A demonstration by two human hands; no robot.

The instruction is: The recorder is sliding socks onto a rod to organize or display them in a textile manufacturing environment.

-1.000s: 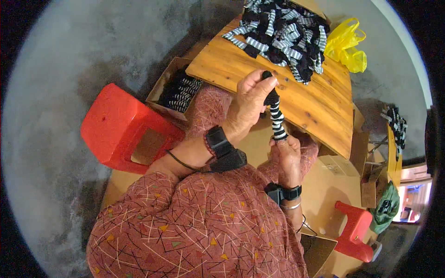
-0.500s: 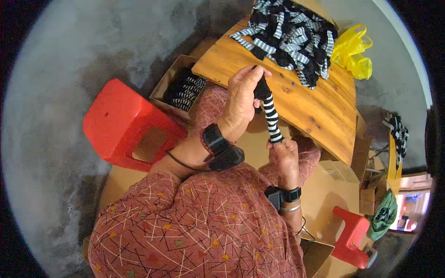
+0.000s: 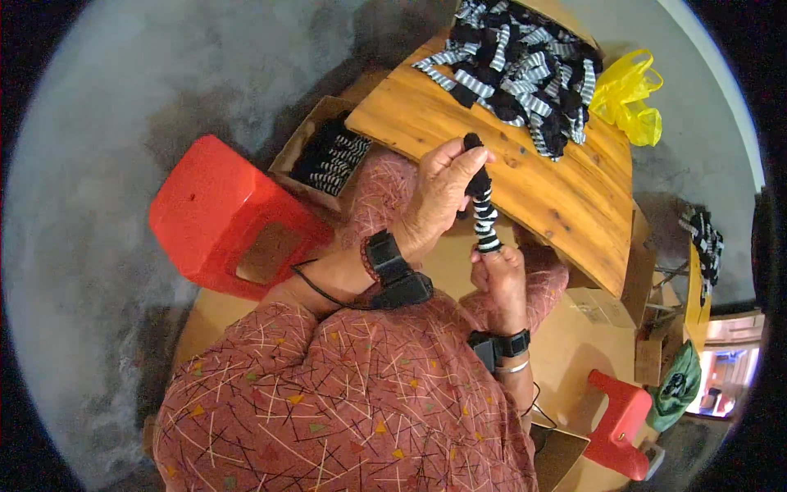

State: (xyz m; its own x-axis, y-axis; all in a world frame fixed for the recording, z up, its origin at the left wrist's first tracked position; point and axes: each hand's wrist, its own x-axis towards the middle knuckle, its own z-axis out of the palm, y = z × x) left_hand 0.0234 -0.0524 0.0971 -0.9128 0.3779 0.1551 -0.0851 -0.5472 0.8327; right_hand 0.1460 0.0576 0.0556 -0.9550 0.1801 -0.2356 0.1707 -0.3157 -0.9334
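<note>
A black-and-white striped sock is stretched between both hands in front of a low wooden table. My left hand grips its black upper end near the table's front edge. My right hand pinches the lower end, just below. A pile of the same striped socks lies on the far side of the table. Both wrists wear black bands.
An open cardboard box with striped socks sits on the floor left of the table. A red plastic stool stands at the left, another red stool at the lower right. A yellow plastic bag lies at the table's far right.
Both hands have shifted slightly with the sock; my left hand now holds the sock's top end closer to the table edge, with the sock pulled straight.
</note>
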